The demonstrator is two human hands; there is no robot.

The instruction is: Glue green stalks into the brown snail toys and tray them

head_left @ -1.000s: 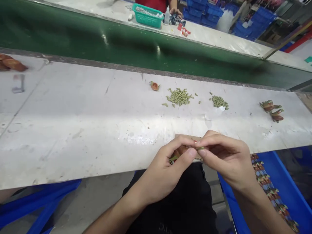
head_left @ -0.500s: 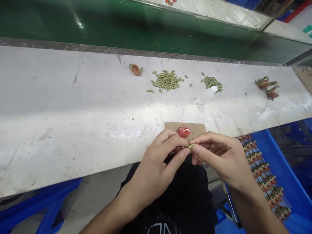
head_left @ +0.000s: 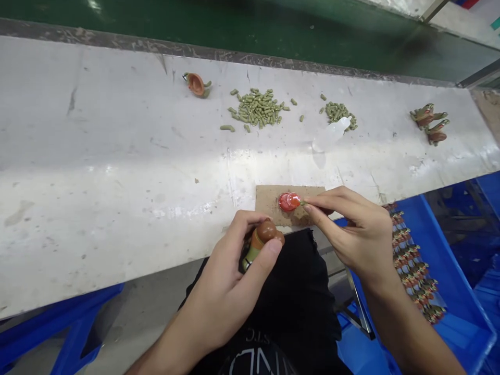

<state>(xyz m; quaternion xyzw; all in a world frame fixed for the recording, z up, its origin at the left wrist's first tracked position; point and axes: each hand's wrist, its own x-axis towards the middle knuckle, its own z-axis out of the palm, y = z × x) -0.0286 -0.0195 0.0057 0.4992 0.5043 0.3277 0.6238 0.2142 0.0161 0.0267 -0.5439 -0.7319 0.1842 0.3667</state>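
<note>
My left hand (head_left: pixel 234 265) is closed around a small brown and green figurine (head_left: pixel 265 234), its rounded brown parts showing above the thumb. Between thumb and fingertips, my right hand (head_left: pixel 344 224) pinches a small green piece (head_left: pixel 303 203). That piece's tip is at the edge of a glossy red blob (head_left: pixel 289 201), which lies on a cardboard piece (head_left: pixel 269 208) at the table's near edge. Loose green pieces form a larger pile (head_left: pixel 260 108) and a smaller pile (head_left: pixel 339 112) farther back.
A translucent white bottle-like item (head_left: pixel 330 134) lies by the smaller pile. Single figurine (head_left: pixel 196 84) rests back left; more figurines (head_left: pixel 429 122) stand far right. A blue bin (head_left: pixel 449 271) with rows of figurines is below right. A green surface (head_left: pixel 234 36) runs behind the table (head_left: pixel 117 156).
My hands have parted. The right has carried the green piece up to the red blob, while the left has moved left and turned, bringing the figurine into sight. The camera view has shifted.
</note>
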